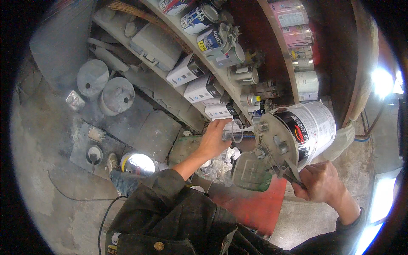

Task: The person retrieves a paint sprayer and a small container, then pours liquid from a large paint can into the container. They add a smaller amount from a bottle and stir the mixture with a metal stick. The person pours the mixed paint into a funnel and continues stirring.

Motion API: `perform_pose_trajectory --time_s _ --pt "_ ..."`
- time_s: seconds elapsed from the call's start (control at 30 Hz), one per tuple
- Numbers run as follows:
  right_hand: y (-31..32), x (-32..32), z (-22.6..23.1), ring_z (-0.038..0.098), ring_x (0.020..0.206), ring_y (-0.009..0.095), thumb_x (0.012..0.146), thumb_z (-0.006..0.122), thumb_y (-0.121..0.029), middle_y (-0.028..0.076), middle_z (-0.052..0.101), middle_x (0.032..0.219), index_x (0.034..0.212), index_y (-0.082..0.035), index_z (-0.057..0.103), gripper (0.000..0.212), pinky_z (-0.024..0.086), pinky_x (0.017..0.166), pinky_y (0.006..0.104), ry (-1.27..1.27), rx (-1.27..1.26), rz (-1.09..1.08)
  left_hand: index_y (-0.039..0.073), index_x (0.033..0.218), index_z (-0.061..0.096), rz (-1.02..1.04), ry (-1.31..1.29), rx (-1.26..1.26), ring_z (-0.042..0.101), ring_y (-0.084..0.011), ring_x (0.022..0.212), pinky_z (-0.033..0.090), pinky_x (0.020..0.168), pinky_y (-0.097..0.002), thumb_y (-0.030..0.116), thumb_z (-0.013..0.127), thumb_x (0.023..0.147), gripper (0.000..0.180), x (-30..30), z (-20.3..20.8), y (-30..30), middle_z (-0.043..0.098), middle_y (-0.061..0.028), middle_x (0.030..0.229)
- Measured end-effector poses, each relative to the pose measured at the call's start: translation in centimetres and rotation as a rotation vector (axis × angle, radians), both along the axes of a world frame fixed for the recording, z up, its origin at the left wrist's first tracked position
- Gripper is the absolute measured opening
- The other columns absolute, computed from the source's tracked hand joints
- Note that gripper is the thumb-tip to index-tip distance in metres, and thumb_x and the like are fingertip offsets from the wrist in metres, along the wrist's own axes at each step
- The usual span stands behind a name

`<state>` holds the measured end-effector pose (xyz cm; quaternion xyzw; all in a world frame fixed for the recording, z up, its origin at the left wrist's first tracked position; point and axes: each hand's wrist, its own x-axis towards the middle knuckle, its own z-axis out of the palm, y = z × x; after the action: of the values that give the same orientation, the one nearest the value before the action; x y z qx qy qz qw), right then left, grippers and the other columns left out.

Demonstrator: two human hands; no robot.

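My left hand (213, 138) is closed round a clear plastic cup (236, 130), whose open mouth faces the paint can. My right hand (319, 182) grips the handle of a grey mixing lid (274, 138) clamped on a large paint can (318, 127). The can has a black and white label and is tipped on its side toward the cup. Between the lid's spout and the cup's rim runs a whitish streak, which looks like poured paint. How much is in the cup I cannot tell.
Shelves hold paint tins (199, 19), pink tins (293, 19), white boxes (203, 88) and a grey case (156, 46). Below are a green-lidded container (251, 171), crumpled plastic (216, 170) and a red surface (255, 208). Two drums (117, 97) and a black cable (85, 199) lie left.
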<state>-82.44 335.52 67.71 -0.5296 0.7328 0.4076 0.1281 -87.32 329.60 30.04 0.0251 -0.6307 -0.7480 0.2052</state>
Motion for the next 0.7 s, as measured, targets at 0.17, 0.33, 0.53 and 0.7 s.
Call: perform_pose_trajectory --time_s 0.17,0.33,0.53,0.7 --pt "-0.1 0.3 0.0 0.057 0.045 0.027 0.083 0.071 -0.036 0.007 0.053 0.053 0.065 -0.008 0.052 0.039 0.047 0.044 0.039 0.003 0.012 0.008 0.006 0.138 0.049 0.01 0.01 -0.007 0.053 -0.0388 0.123 0.043 0.107 -0.043 0.009 0.083 0.071 0.075 0.2 0.0 0.0 0.057 -0.0189 0.128" --pt "-0.3 0.7 -0.1 0.059 0.049 0.031 0.075 0.072 -0.028 0.01 0.054 0.055 0.06 -0.008 0.05 0.033 0.048 0.048 0.0406 0.01 0.015 -0.054 0.004 0.136 0.049 -0.048 -0.039 0.033 0.055 -0.0384 0.122 0.044 0.105 -0.0437 0.01 0.085 0.07 0.076 0.1 -0.1 -0.1 0.058 -0.0195 0.128" --pt "-0.5 0.9 -0.1 0.059 0.05 0.03 0.074 0.073 -0.026 0.009 0.055 0.055 0.061 -0.008 0.051 0.032 0.049 0.049 0.0403 0.015 0.014 -0.056 0.005 0.132 0.049 -0.01 0.015 0.023 0.053 -0.0388 0.123 0.044 0.103 -0.0441 0.013 0.084 0.071 0.07 0.3 -0.3 -0.1 0.059 -0.0194 0.128" --pt "-0.6 1.2 -0.2 0.06 0.05 0.03 0.074 0.073 -0.026 0.009 0.055 0.055 0.061 -0.008 0.051 0.031 0.049 0.049 0.0398 0.027 0.016 -0.049 0.005 0.132 0.05 -0.007 0.039 0.039 0.054 -0.0393 0.122 0.045 0.103 -0.0437 0.013 0.084 0.071 0.07 0.3 -0.8 0.5 0.058 -0.0198 0.128"
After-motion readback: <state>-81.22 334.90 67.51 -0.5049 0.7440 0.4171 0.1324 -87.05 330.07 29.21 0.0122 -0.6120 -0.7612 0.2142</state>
